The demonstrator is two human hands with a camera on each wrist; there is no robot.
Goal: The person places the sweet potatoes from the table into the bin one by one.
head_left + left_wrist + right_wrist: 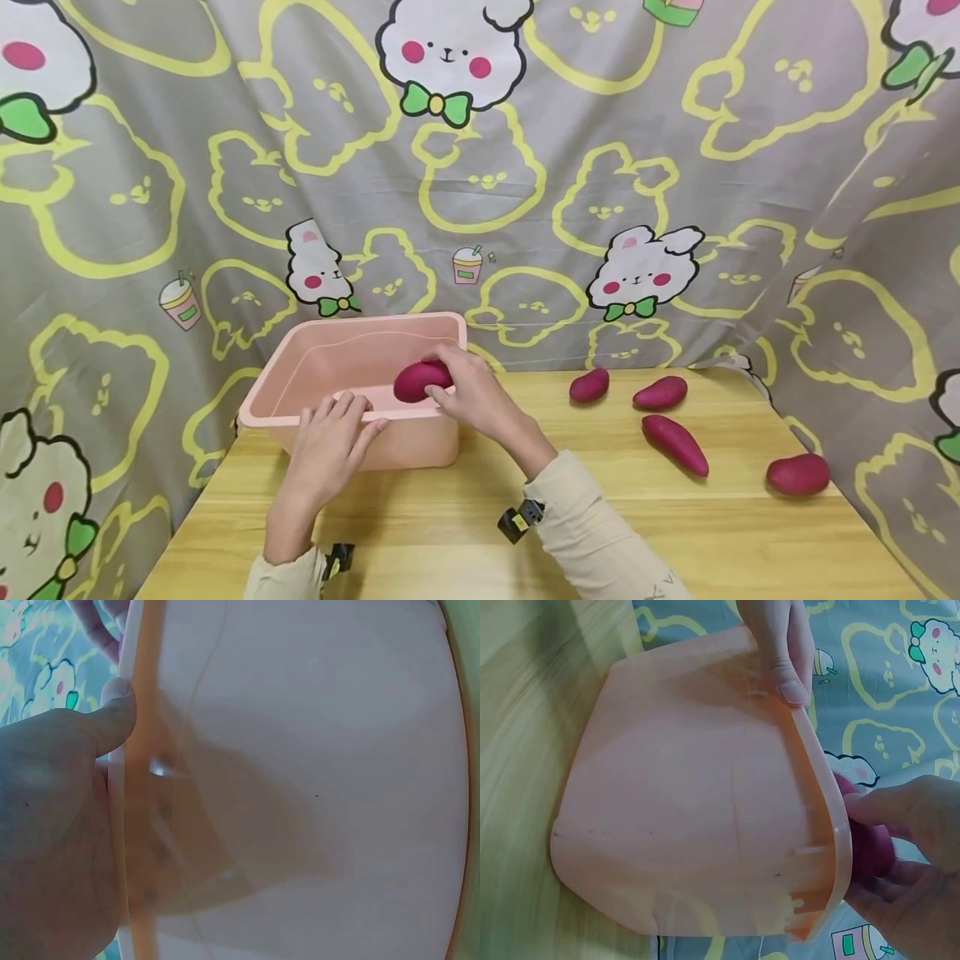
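Observation:
A pink plastic basin (420, 442) stands on the left part of the table. My left hand (327, 450) grips its near rim, fingers over the edge and thumb along the rim; in the left wrist view the thumb (116, 720) lies on the rim and the other fingers are mostly hidden behind the wall. At the basin's right end, my right hand (472, 392) holds a purple sweet potato (415, 382) at the mouth, just inside the near rim. The right wrist view shows this sweet potato (871, 844) partly behind the rim, between thumb and fingers.
Several more sweet potatoes lie on the right of the table: a small one (589, 386), one beside it (660, 392), a long one (676, 446) and one near the right edge (798, 475). A patterned curtain (510, 200) hangs behind and on both sides.

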